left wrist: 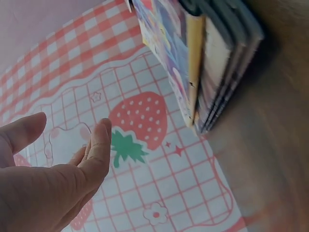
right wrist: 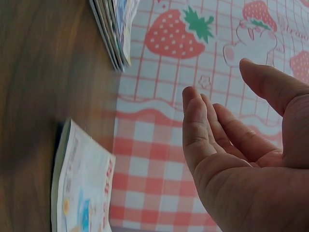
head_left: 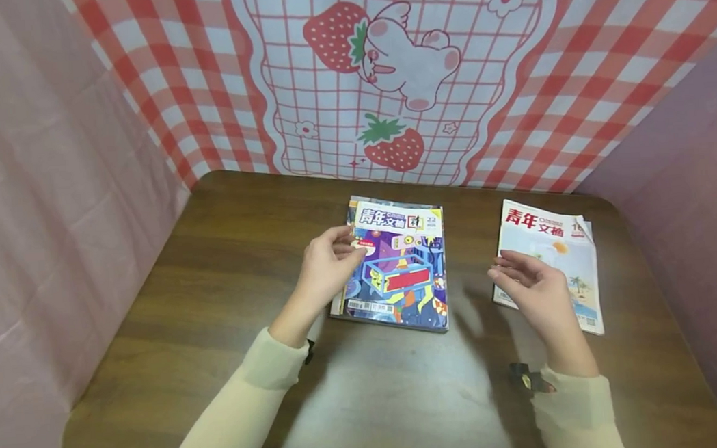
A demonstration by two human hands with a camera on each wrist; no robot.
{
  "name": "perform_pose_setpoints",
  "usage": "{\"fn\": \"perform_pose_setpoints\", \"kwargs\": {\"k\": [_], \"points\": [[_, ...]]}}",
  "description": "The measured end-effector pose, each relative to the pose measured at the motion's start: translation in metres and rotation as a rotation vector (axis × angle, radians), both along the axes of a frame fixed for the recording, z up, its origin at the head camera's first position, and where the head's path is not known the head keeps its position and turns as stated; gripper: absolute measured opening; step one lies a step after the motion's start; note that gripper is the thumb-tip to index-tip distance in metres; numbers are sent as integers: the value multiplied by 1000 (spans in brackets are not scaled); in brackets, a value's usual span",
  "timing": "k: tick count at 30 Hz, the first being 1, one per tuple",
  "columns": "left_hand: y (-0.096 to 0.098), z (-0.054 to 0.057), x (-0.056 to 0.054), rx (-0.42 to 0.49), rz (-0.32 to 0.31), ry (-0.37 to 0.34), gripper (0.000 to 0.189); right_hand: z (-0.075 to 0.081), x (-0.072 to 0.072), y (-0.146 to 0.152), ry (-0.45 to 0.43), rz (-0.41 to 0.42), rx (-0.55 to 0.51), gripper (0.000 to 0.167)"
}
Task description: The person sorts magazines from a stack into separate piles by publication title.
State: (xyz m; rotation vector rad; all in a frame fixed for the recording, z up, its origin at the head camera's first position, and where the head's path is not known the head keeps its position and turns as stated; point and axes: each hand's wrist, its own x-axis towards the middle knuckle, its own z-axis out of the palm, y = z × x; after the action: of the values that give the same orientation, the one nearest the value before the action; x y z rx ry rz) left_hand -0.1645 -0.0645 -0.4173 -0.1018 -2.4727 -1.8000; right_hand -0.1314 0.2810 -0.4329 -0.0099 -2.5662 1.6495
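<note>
Zero items held: my left hand (head_left: pixel 328 257) and right hand (head_left: pixel 538 292) are both released, fingers loose. The magazine stack (head_left: pixel 399 276) lies towards 12 o'clock on the tabletop (head_left: pixel 216 315), my left hand by its 9 o'clock edge. The beach-cover magazine (head_left: pixel 573 265) lies at the stack's 3 o'clock, my right hand by its 9 o'clock edge. Assessment: I judge the stack the heavier, its covers liable to slip; grip both long edges. The beach-cover magazine appears light, floppy; avoid the curled 1 o'clock corner.
</note>
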Motion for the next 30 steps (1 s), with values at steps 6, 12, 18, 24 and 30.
{"fn": "perform_pose_setpoints", "kwargs": {"k": [6, 12, 18, 24, 30], "points": [[-10, -5, 7, 14, 9, -30, 45, -2, 2, -15, 21, 30, -37, 49], [-15, -12, 10, 41, 19, -33, 46, -6, 3, -23, 3, 29, -65, 51], [-19, -16, 10, 41, 26, -28, 46, -10, 2, -28, 8, 43, -87, 50], [-20, -19, 10, 34, 23, -35, 47, -12, 3, -32, 12, 55, -122, 48], [-21, -22, 10, 19, 14, -56, 49, -15, 1, -35, 0, 71, -148, 47]]}}
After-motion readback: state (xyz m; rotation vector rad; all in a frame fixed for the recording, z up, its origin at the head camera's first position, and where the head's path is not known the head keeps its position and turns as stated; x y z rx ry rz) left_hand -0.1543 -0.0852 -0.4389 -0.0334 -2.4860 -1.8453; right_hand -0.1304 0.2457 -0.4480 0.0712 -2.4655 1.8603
